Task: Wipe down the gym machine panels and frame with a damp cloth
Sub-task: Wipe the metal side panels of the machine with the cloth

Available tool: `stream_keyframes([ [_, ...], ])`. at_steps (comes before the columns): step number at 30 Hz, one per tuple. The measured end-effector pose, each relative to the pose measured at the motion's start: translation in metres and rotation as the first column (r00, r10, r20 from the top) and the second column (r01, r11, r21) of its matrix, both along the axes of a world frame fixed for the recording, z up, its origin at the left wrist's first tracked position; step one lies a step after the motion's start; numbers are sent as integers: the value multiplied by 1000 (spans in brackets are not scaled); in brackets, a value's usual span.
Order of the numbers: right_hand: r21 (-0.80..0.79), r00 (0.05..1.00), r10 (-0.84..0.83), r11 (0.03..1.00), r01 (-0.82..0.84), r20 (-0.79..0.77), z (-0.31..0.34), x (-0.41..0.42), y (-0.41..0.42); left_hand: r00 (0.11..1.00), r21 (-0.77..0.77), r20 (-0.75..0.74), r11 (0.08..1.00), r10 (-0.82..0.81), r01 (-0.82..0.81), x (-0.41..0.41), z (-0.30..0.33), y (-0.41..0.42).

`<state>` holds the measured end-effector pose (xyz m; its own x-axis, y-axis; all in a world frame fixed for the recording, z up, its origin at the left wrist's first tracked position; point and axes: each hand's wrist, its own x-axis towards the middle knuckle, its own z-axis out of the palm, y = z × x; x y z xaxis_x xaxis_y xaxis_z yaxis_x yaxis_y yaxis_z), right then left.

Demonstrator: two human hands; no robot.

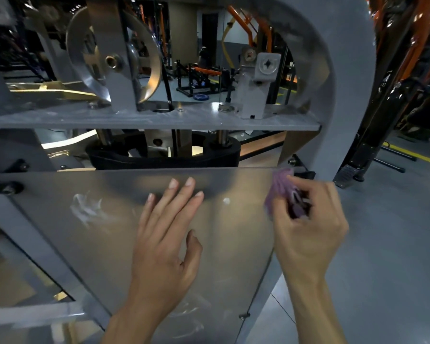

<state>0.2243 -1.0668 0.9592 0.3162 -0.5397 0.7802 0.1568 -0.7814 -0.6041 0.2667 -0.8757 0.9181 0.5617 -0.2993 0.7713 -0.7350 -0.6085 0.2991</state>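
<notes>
A translucent panel [104,234] covers the front of the grey gym machine, with white smears on its left part. My left hand [166,234] lies flat on the panel's middle, fingers straight and pointing up. My right hand [308,224] grips a bunched purple cloth [279,187] against the panel's upper right corner, beside the grey frame [350,95]. The cloth and right hand are blurred.
Above the panel a grey shelf plate [147,121] carries a metal pulley wheel [114,58] and a bracket [258,83]. A black weight block [164,152] sits under the plate. Other black and orange machines [402,70] stand on the grey floor at right and behind.
</notes>
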Motion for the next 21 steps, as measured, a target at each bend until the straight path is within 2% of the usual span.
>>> stream_keyframes([
  [6, -87, 989, 143, 986, -144, -25, -4, 16, 39, 1000, 18, -21, 1000, -23, 24, -1, 4, 5],
  [12, -10, 999, -49, 999, 49, 6, -4, -1, 5, 996, 6, -51, 998, -70, 70, -1, 2, 19],
  [19, -111, 997, 80, 990, -82, -17, 4, 18, 59, 992, -1, -79, 995, -101, 102, 2, 0, 33],
  [21, -101, 999, 45, 994, -45, 1, 4, 13, 45, 991, -5, -81, 994, -109, 109, 3, -2, 38],
])
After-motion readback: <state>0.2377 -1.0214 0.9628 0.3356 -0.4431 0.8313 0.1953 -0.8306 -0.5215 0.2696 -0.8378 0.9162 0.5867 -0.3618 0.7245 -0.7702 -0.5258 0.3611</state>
